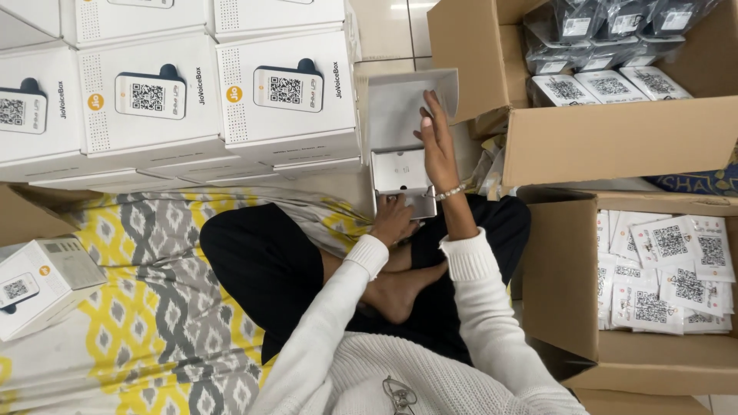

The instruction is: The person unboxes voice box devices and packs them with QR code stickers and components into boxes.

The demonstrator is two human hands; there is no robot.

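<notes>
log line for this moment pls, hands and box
left hand steadies open white box at near edge | right hand flat on raised lid | cartons either side

A: Support surface?
B: Pale tiled floor, mostly covered by a yellow, grey and white patterned sheet

A: Directly on the sheet?
B: Single white carton at left, tilted; stack of white cartons along the top edge, touching side by side

A: On the floor to the right?
B: Two open cardboard boxes: upper box with bagged packs, lower box with white printed leaflets
</notes>
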